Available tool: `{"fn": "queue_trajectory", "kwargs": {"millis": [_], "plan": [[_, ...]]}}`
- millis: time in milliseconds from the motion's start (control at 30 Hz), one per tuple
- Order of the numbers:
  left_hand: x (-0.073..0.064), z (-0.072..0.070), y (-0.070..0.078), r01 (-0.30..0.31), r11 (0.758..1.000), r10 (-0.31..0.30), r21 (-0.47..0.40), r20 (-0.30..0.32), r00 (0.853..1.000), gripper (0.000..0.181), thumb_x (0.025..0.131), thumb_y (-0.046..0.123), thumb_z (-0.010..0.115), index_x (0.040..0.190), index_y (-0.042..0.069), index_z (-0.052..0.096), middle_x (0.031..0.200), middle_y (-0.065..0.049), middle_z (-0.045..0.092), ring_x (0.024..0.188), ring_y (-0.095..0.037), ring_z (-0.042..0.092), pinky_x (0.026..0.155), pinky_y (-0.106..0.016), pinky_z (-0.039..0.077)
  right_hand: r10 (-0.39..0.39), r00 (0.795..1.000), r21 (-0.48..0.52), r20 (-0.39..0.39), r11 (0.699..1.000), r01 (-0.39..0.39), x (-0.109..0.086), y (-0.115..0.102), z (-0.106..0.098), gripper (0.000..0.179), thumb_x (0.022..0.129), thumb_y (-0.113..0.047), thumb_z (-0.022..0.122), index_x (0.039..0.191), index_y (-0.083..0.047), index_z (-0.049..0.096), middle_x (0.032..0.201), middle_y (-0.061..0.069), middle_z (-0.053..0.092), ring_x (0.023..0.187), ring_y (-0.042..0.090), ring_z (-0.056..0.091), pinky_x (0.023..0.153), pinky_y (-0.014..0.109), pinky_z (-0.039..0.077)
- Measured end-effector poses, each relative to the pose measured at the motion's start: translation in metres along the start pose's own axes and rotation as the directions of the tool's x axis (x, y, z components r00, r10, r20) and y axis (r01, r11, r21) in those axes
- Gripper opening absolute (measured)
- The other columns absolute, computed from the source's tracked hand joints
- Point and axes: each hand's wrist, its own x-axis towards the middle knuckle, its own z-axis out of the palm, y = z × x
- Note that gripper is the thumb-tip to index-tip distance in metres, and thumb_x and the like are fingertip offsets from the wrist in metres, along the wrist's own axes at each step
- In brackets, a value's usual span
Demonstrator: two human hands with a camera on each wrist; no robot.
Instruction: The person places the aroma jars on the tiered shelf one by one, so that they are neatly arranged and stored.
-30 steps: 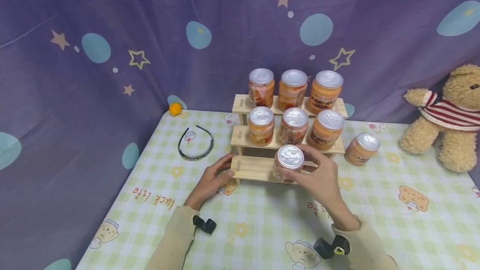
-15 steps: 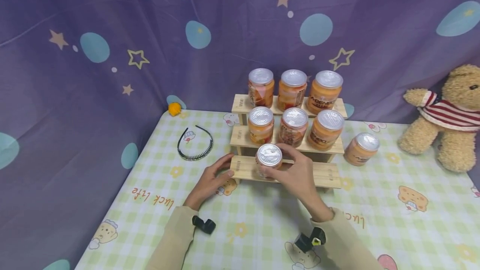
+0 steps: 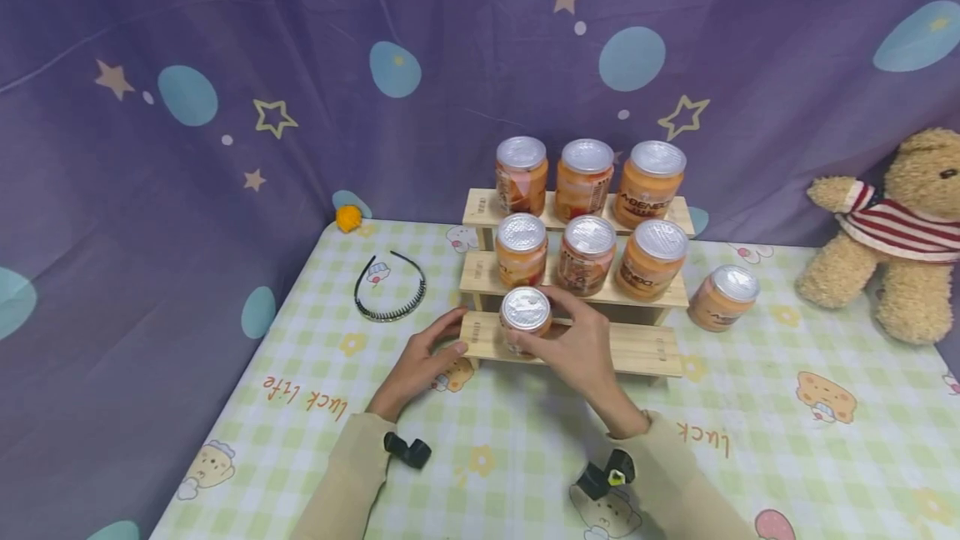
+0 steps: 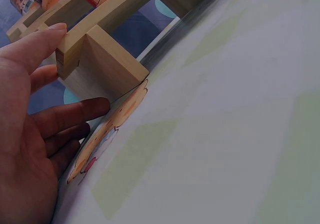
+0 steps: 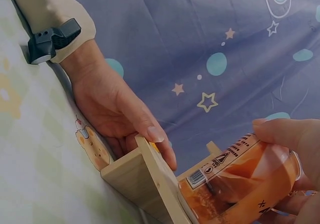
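Observation:
In the head view my right hand (image 3: 577, 348) grips a jar (image 3: 526, 312) with a silver lid and orange contents. Upright, this jar is at the left part of the lowest step of a wooden tiered display stand (image 3: 637, 348). The right wrist view shows the jar's base (image 5: 187, 204) at the board; whether it touches cannot be told. My left hand (image 3: 426, 359) holds the left end of that step between thumb and index finger, the other fingers loose below, as the left wrist view shows. Similar jars (image 3: 588, 252) fill the middle and top steps, three on each.
Another jar (image 3: 723, 298) stands on the checked tablecloth right of the stand. A teddy bear (image 3: 896, 232) sits farther right. Left of the stand lie a black toothed headband (image 3: 390, 307) and a small yellow object (image 3: 348, 218). A purple curtain (image 3: 465, 15) hangs behind.
My right hand has moved left along the lowest step with the jar, from near its middle toward its left end. The left hand has stayed at the stand's end.

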Motion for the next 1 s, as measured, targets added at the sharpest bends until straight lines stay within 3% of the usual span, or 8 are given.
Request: {"fn": "queue_trajectory", "kwargs": {"millis": [233, 533, 700, 867, 1000], "plan": [[-0.001, -0.001, 0.001, 0.01, 1.0, -0.01, -0.001, 0.002, 1.0, 0.057, 0.098, 0.024, 0.065, 0.151, 0.023, 0.044, 0.135, -0.012, 0.066, 0.129, -0.027, 0.06, 0.111, -0.03, 0.041, 0.008, 1.0, -0.034, -0.002, 0.999, -0.008, 0.0, 0.0, 0.001, 0.063, 0.063, -0.019, 0.096, 0.12, -0.007, 0.069, 0.112, 0.014, 0.073, 0.103, 0.026, 0.071, 0.075, 0.028, 0.061], [-0.001, 0.0, 0.001, 0.022, 1.0, -0.022, -0.01, -0.003, 1.0, 0.057, 0.098, 0.023, 0.065, 0.151, 0.023, 0.046, 0.135, -0.012, 0.066, 0.129, -0.027, 0.059, 0.113, -0.037, 0.039, -0.03, 1.0, -0.07, -0.001, 0.997, 0.029, -0.005, -0.001, -0.008, 0.069, 0.063, -0.022, 0.097, 0.123, -0.006, 0.067, 0.118, 0.014, 0.071, 0.106, 0.028, 0.071, 0.081, 0.041, 0.061], [-0.001, -0.001, 0.002, 0.017, 1.0, -0.017, -0.002, -0.002, 1.0, 0.057, 0.098, 0.025, 0.066, 0.151, 0.024, 0.045, 0.135, -0.011, 0.066, 0.13, -0.026, 0.059, 0.114, -0.037, 0.039, -0.061, 0.998, -0.089, -0.017, 0.994, 0.059, -0.011, -0.001, -0.022, 0.068, 0.063, -0.022, 0.096, 0.122, -0.004, 0.067, 0.118, 0.014, 0.073, 0.105, 0.029, 0.072, 0.08, 0.042, 0.061], [-0.001, 0.0, 0.002, 0.013, 1.0, -0.013, 0.002, 0.0, 1.0, 0.058, 0.098, 0.027, 0.065, 0.152, 0.024, 0.045, 0.136, -0.011, 0.065, 0.13, -0.027, 0.059, 0.115, -0.04, 0.038, -0.076, 0.997, -0.112, -0.029, 0.991, 0.073, -0.018, 0.001, -0.042, 0.063, 0.065, -0.013, 0.095, 0.121, -0.002, 0.067, 0.118, 0.016, 0.072, 0.106, 0.032, 0.071, 0.08, 0.04, 0.061], [-0.001, 0.001, 0.002, 0.016, 1.0, -0.016, -0.003, -0.003, 1.0, 0.058, 0.098, 0.026, 0.065, 0.151, 0.024, 0.045, 0.137, -0.011, 0.065, 0.13, -0.028, 0.059, 0.115, -0.041, 0.038, -0.128, 0.99, -0.16, -0.053, 0.98, 0.118, -0.025, 0.005, -0.061, 0.06, 0.066, -0.007, 0.093, 0.12, -0.002, 0.068, 0.118, 0.013, 0.073, 0.106, 0.019, 0.071, 0.08, 0.034, 0.061]]}}
